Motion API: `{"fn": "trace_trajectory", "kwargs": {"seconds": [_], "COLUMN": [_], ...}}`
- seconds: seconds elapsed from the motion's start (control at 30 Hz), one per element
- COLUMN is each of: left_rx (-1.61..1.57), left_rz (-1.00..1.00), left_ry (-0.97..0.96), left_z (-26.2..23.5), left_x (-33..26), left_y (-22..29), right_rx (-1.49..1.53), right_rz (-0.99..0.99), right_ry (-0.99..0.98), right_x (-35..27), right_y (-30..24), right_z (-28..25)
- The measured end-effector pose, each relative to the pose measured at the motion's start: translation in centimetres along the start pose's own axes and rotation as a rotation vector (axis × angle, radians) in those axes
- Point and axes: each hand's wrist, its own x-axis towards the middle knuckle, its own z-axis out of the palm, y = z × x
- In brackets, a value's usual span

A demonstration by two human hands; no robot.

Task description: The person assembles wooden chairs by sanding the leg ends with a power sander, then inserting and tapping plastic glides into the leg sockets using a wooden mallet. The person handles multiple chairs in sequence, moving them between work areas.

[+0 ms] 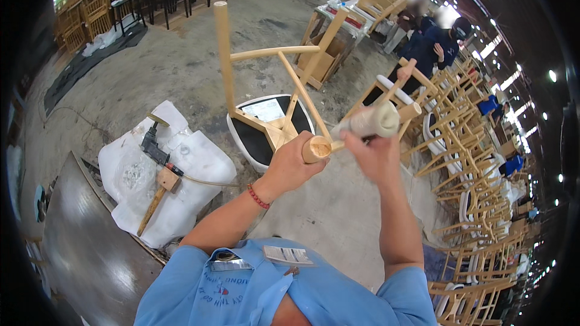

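An upturned wooden stool [275,53] stands before me, its legs pointing up and its white-edged seat [241,145] with black underside low down. My left hand [289,166] wraps round the near leg [316,150], just below its round end. To the right of it, my right hand [376,156] grips a whitish roll [373,122], smeared by motion; its material is unclear. Another round wooden leg end [411,111] shows just beyond the roll; I cannot tell whether it belongs to this stool.
White foam sheeting [205,163] on the left bears a power drill [155,148] and a wooden-handled mallet [158,196]. A metal-topped table [90,229] stands lower left. Many wooden chairs [477,199] crowd the right side. A co-worker in dark clothing [430,45] stands at a chair beyond.
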Motion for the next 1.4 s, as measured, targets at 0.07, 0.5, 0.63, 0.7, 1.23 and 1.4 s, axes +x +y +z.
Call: {"fn": "trace_trajectory", "kwargs": {"seconds": [0.07,0.5,0.63,0.7,1.23,1.4], "left_rx": [0.009,0.053,-0.003,-0.031,-0.173,-0.179], "left_rz": [0.01,-0.035,0.12,0.102,0.056,0.046], "left_ry": [-0.014,-0.047,0.012,0.028,0.29,0.237], "left_z": [-0.1,-0.1,0.3,0.9,3.4,3.1], "left_x": [-0.1,0.5,1.4,1.4,0.5,0.6], "left_y": [-0.1,1.0,2.0,2.4,1.0,0.9], "right_rx": [-0.085,-0.166,-0.126,-0.158,-0.417,-0.387], "right_rz": [-0.08,0.078,-0.053,0.0,0.046,0.011], "right_ry": [-0.062,0.068,0.394,0.467,0.163,0.262], "right_x": [-1.3,3.4,4.7,5.6,13.0,12.1], "right_y": [-0.5,1.0,2.6,3.7,10.6,11.3], "right_z": [-0.1,-5.2,-17.3,-22.6,-27.0,-27.0]}}
